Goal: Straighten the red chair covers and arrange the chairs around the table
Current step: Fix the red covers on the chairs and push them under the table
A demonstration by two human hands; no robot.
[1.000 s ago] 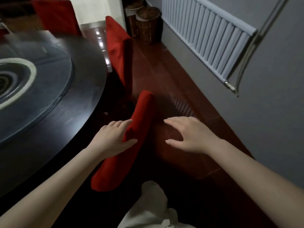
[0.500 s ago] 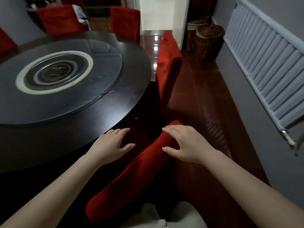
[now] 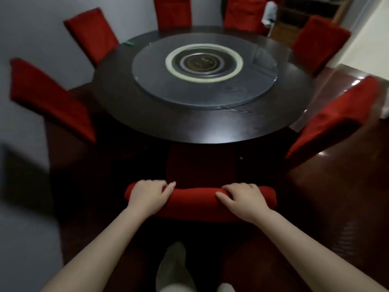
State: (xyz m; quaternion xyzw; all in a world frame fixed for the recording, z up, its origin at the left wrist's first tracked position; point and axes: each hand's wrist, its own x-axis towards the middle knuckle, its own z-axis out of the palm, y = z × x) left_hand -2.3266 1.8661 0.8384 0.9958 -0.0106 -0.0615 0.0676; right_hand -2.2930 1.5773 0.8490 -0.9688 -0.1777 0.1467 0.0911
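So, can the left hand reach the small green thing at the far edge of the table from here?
Probably not. The left hand grips the near chair's back, and nearly the whole table lies between it and the small green thing.
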